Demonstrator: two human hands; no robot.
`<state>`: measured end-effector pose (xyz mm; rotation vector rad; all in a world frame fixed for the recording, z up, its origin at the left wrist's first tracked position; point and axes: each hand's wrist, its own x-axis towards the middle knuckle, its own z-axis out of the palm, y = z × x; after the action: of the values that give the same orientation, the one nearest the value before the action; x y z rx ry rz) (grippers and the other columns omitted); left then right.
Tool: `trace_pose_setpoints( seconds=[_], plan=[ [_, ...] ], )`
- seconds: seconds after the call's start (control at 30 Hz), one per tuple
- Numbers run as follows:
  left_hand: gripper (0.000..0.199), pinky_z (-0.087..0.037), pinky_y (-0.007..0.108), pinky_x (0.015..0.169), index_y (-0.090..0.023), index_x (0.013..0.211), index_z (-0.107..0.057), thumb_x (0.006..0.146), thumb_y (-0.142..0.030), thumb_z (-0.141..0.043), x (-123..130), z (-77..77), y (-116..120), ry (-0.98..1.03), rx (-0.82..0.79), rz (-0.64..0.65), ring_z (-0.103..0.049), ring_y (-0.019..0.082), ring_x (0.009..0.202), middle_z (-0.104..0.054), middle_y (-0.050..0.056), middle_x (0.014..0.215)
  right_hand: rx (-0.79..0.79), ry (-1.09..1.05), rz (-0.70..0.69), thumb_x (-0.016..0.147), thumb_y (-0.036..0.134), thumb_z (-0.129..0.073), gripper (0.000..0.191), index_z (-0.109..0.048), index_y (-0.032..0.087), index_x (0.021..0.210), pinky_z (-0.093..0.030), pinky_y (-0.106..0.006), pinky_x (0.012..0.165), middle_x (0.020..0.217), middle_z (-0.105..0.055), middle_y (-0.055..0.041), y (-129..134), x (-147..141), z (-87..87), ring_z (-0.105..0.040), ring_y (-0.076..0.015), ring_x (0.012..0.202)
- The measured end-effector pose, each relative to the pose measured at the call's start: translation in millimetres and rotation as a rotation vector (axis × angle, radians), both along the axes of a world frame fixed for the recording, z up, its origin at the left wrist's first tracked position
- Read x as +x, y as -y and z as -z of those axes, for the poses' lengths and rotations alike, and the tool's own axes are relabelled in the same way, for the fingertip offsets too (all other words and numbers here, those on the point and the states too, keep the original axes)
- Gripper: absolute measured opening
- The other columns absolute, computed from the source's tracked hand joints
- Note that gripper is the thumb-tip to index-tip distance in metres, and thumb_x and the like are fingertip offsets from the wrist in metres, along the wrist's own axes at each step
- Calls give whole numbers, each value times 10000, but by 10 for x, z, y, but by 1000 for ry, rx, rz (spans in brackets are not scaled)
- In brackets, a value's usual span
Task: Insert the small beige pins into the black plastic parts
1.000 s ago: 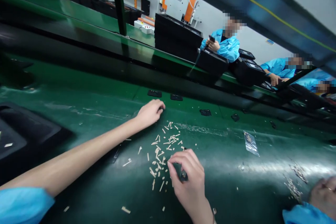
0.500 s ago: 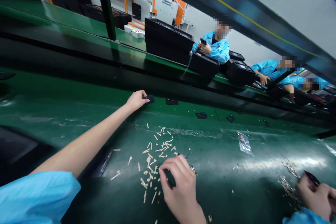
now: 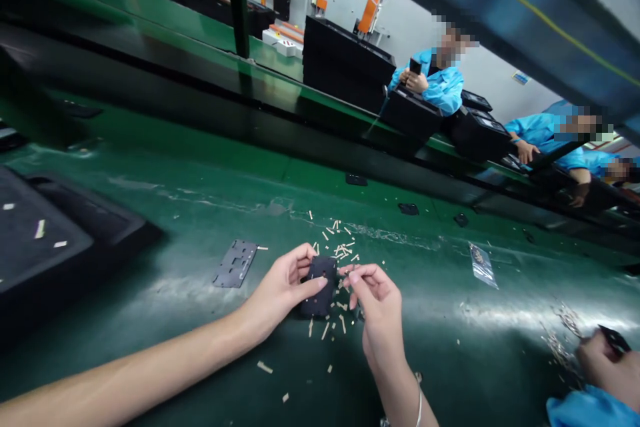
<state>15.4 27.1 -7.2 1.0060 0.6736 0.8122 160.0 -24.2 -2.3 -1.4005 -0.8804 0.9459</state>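
Observation:
My left hand [image 3: 295, 280] holds a flat black plate [image 3: 319, 288] above the green work surface [image 3: 200, 347], with the thumb across its face. Close to the plate's right edge is my right hand [image 3: 373, 287], thumb and fingertips pinched together; what is between them is too small to make out. Small beige strips [image 3: 344, 251] lie scattered behind, beneath and in front of the plate. A dark grey plate with cutouts [image 3: 236, 263] rests on the surface left of my hands.
A black tray [image 3: 60, 233] stands at the left. Several black pieces lie along the back edge, and a clear bag [image 3: 483, 265] lies to the right. Another person's hand [image 3: 600, 357] works at the far right. People in blue sit beyond black boxes [image 3: 345, 67].
My left hand has come back from the rear edge with the black plate, now beside my right hand. The view has shifted, showing more of the black tray and grey plate.

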Motion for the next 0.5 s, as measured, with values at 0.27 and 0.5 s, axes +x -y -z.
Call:
trace_pose_setpoints(
  seconds=[0.27, 0.5],
  plan=[
    [148, -402, 204, 599, -181, 755, -413, 765, -227, -553, 13, 2, 197, -68, 138, -8, -450, 115, 724, -434, -16, 766, 30, 79, 8, 732, 258, -641, 133, -569, 159, 682, -389, -178, 405, 690, -608, -27, 71, -76, -10, -538, -98, 540],
    [111, -413, 190, 590, -178, 756, -429, 776, -206, -534, 5, 11, 198, -98, 170, -6, -444, 103, 714, -428, -14, 783, 43, 134, 0, 735, 207, -624, 92, -575, 172, 666, -403, -179, 417, 683, -585, -10, 75, -86, -19, -541, -106, 580]
  ],
)
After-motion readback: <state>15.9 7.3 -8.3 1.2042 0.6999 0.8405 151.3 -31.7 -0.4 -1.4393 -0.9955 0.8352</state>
